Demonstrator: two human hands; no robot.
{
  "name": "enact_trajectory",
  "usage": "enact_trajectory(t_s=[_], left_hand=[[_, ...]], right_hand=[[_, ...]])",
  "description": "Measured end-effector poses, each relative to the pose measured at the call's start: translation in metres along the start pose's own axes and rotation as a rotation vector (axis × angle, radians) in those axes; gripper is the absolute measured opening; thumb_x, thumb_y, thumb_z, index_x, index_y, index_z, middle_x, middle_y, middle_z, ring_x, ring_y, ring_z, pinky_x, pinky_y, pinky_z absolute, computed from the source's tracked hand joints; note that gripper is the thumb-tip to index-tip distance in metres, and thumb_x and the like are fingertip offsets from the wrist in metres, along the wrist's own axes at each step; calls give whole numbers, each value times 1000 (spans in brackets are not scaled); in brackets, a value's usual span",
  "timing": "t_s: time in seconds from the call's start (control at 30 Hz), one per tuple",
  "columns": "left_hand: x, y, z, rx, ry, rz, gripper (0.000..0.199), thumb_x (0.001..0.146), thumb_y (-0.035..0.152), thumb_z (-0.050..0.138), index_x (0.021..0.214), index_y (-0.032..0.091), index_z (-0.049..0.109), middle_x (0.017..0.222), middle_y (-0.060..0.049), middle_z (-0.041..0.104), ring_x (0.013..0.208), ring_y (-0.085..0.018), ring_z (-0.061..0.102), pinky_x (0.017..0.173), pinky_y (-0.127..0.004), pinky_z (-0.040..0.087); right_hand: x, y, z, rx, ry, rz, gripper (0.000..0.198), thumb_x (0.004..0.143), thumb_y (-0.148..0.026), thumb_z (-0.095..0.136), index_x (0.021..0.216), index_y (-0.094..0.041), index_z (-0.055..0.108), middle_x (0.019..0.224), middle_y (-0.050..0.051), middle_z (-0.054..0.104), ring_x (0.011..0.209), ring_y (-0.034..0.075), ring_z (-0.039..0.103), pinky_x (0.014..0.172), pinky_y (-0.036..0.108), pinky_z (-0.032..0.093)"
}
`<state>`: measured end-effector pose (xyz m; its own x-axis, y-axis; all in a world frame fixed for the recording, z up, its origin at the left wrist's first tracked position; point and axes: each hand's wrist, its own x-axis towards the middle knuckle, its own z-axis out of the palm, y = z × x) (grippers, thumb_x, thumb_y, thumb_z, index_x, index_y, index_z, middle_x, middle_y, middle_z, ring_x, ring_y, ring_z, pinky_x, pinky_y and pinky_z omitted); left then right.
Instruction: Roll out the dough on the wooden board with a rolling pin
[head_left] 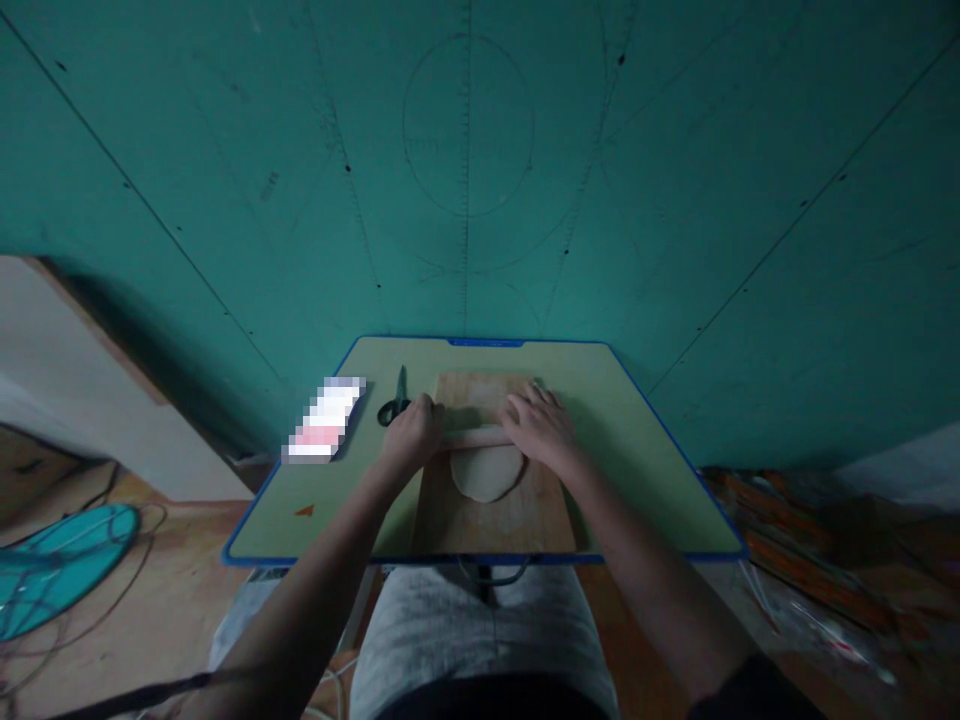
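Observation:
A pale wooden rolling pin (pixel 477 437) lies crosswise over the far edge of a flattened round of dough (pixel 487 475). The dough rests on a wooden cutting board (pixel 495 525). My left hand (pixel 415 432) is closed around the pin's left end. At its right end, my right hand (pixel 538 420) grips the pin from above, its fingertips reaching toward the far side. Both hands hide the ends of the pin. Just beyond my left hand lie dark-handled scissors (pixel 397 402), blades pointing away from me.
The board lies on a small pale table (pixel 645 480) with a blue rim, against a green wall (pixel 675 200). A blurred-out white and pink item (pixel 326 425) and a small orange triangular piece (pixel 305 511) lie at left. Cables trail over a turquoise round object (pixel 97 545) on the floor.

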<state>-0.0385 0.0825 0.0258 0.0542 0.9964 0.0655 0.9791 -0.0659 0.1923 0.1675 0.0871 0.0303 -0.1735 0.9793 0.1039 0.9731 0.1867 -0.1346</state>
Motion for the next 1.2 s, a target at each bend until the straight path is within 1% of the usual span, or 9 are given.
enact_trajectory(t_s=[0.13, 0.33, 0.47, 0.6, 0.7, 0.77, 0.93, 1.07, 1.2], left_hand=[[-11, 5, -4, -2, -37, -91, 31, 101, 37, 34, 103, 15, 56, 98, -16, 73, 95, -29, 72, 75, -34, 51], [-32, 13, -10, 84, -33, -106, 32, 100, 31, 31, 109, 14, 55, 102, -16, 72, 96, -29, 71, 72, -34, 51], [-49, 14, -12, 153, -30, -32, 31, 101, 29, 30, 106, 14, 57, 107, -16, 69, 93, -29, 70, 67, -33, 49], [-70, 10, -7, 97, -13, -43, 26, 102, 28, 32, 102, 17, 55, 95, -11, 69, 89, -26, 69, 71, -32, 48], [-87, 3, 0, 66, 18, 88, 25, 103, 27, 33, 95, 20, 56, 96, -9, 67, 93, -25, 65, 79, -33, 47], [-94, -3, 4, 30, 21, 138, 24, 103, 28, 33, 97, 20, 55, 99, -9, 65, 93, -24, 64, 80, -33, 46], [-98, -7, 2, -73, -28, 72, 17, 103, 27, 36, 104, 19, 52, 105, -9, 65, 96, -24, 65, 77, -32, 46], [-93, -4, -2, -50, -58, 48, 19, 103, 25, 32, 100, 19, 50, 100, -10, 68, 93, -24, 68, 74, -32, 44], [-86, 1, -6, -3, -76, -33, 20, 103, 27, 30, 103, 19, 49, 94, -11, 71, 89, -26, 71, 68, -31, 43]], right_hand=[[-13, -1, 2, -18, 60, -29, 38, 101, -36, 40, 120, -19, 67, 146, 14, 54, 138, 27, 45, 115, 44, 27], [-33, -4, 2, -18, 124, -70, 39, 102, -34, 37, 117, -18, 69, 142, 15, 58, 135, 27, 49, 115, 46, 28], [-52, -5, 3, -10, 151, -98, 41, 103, -35, 36, 125, -17, 66, 139, 16, 61, 133, 29, 50, 114, 48, 29], [-79, -4, 10, -12, 205, -129, 46, 102, -39, 40, 136, -15, 59, 145, 17, 55, 138, 31, 44, 117, 51, 25], [-97, -3, 15, -2, 238, -158, 50, 100, -41, 44, 140, -13, 55, 149, 18, 50, 140, 32, 42, 117, 53, 25], [-104, -4, 18, 6, 250, -164, 52, 100, -41, 46, 142, -12, 53, 150, 19, 50, 139, 33, 42, 117, 54, 27], [-108, -3, 23, 14, 276, -164, 53, 98, -41, 49, 142, -12, 52, 149, 21, 49, 139, 35, 43, 116, 57, 29], [-102, -1, 21, 8, 262, -174, 50, 99, -41, 48, 139, -13, 55, 148, 20, 50, 139, 34, 42, 115, 56, 29], [-92, 0, 17, -3, 237, -179, 47, 100, -44, 44, 132, -13, 60, 149, 18, 50, 142, 33, 39, 117, 55, 25]])
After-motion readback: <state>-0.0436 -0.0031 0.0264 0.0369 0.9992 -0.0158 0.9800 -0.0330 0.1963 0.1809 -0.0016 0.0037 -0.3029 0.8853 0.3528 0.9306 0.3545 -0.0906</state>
